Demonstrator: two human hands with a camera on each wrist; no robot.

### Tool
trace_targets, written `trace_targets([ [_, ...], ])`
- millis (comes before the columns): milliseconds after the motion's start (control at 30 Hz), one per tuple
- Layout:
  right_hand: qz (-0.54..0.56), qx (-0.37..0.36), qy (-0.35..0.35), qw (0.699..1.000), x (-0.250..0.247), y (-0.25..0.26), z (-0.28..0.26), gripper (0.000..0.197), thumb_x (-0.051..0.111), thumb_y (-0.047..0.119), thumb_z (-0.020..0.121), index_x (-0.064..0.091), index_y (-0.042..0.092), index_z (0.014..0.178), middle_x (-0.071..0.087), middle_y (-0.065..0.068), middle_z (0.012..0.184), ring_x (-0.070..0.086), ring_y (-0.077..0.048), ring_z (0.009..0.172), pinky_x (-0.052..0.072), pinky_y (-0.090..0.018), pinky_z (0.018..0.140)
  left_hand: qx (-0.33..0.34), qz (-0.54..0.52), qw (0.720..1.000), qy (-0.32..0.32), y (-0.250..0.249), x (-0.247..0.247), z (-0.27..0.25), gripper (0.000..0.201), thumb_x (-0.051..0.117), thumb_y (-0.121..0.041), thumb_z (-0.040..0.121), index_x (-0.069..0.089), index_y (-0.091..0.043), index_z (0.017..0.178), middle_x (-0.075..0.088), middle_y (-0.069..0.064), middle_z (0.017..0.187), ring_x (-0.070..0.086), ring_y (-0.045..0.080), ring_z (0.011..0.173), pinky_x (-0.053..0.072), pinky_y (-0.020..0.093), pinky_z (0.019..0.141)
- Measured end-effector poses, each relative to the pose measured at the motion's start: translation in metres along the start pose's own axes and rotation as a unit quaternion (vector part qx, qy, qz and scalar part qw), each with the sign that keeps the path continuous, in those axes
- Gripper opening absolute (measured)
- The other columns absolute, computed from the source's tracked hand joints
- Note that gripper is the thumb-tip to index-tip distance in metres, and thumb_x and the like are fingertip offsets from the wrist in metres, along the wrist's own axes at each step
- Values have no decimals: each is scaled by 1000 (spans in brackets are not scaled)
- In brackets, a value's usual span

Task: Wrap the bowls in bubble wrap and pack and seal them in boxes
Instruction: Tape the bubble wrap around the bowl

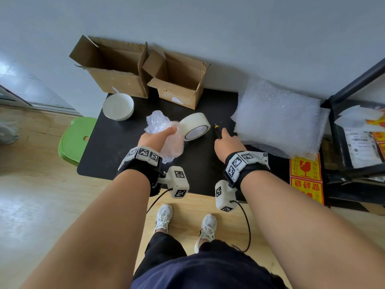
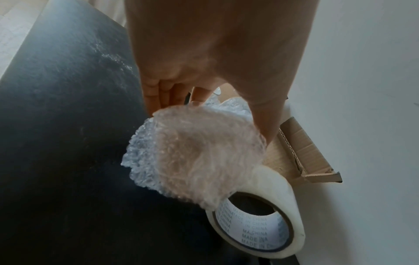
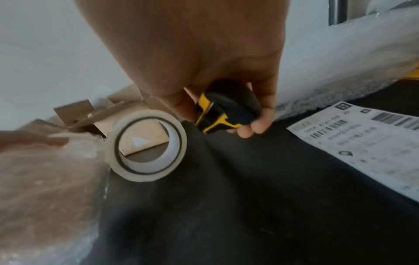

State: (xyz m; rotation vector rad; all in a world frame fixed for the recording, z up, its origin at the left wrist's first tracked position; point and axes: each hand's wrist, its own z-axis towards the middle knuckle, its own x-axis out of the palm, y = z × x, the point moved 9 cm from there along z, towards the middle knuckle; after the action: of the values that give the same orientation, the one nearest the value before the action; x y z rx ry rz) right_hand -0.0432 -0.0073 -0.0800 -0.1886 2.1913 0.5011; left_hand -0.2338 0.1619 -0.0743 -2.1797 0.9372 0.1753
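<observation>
From the head camera, you are standing at a black table (image 1: 116, 163), your left hand (image 1: 155, 138) gripping a bubble-wrapped bundle (image 1: 164, 134) beside a tape roll (image 1: 194, 126), with a bare white bowl (image 1: 118, 107) near two open boxes (image 1: 145, 74). At the left wrist, your fingers (image 2: 158, 93) are curling round the wrap. At the right wrist, your right hand (image 3: 204, 71) is clamping a yellow-black knife (image 3: 226, 111).
</observation>
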Motion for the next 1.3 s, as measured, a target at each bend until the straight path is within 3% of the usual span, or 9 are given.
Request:
trace_targets([
  [200,-54,-7,23,998,23,3,8,70,50,23,94,14,24,154,40,-18,140,51,-34,119,45,-39,88,7,42,999,7,-5,-11,12,81,78,-55,69,51,-6,127,59,7,103,57,24,94,46,36,85],
  [367,-56,16,44,997,29,9,10,60,59,23,91,31,13,143,45,-18,135,52,-35,120,43,-38,87,28,89,995,22,-13,-17,20,77,77,-56,71,53,-8,126,61,7,107,59,23,98,48,36,92],
  [467,2,-11,-84,996,-4,34,6,38,52,16,93,47,10,130,48,-15,130,53,-33,116,43,-37,84,43,117,992,22,-16,-23,24,73,76,-58,70,55,-11,123,60,4,102,58,20,91,46,33,84],
  [600,36,-180,-204,961,-48,102,-9,30,49,17,96,57,16,125,52,-6,126,48,-22,118,42,-31,87,58,135,989,28,-20,-27,28,71,76,-58,70,56,-11,120,58,0,87,56,15,79,42,31,78],
  [700,-41,-283,-126,950,-31,147,-7,36,52,23,95,58,21,131,51,-1,136,43,-20,127,35,-35,106,86,165,982,36,-27,-27,29,69,74,-59,71,57,-11,119,57,-2,88,56,15,80,40,29,77],
  [800,-155,-272,-16,949,1,156,2,41,50,30,96,51,33,136,52,-2,137,44,-22,129,21,-43,116,114,208,970,45,-32,-27,30,63,72,-60,73,58,-12,111,59,1,92,58,18,87,43,29,79],
  [933,-190,-251,7,949,8,153,-1,28,47,39,96,62,36,119,60,-1,110,56,-25,107,38,-37,86,139,252,956,65,-41,-25,34,64,70,-59,76,57,-7,110,63,8,101,60,22,94,47,32,89],
  [1100,-72,-211,52,973,10,140,-1,26,54,37,93,67,29,114,65,3,105,59,-18,96,46,-32,76,150,252,951,95,-45,-22,40,76,76,-54,73,54,-6,127,60,4,107,55,17,95,38,27,81],
  [1300,-71,-175,-19,982,-4,127,-4,11,56,39,91,59,31,97,60,6,88,57,-14,79,46,-30,68,164,241,948,124,-54,-11,40,72,78,-52,71,55,-10,126,61,0,106,55,15,92,39,27,82],
])
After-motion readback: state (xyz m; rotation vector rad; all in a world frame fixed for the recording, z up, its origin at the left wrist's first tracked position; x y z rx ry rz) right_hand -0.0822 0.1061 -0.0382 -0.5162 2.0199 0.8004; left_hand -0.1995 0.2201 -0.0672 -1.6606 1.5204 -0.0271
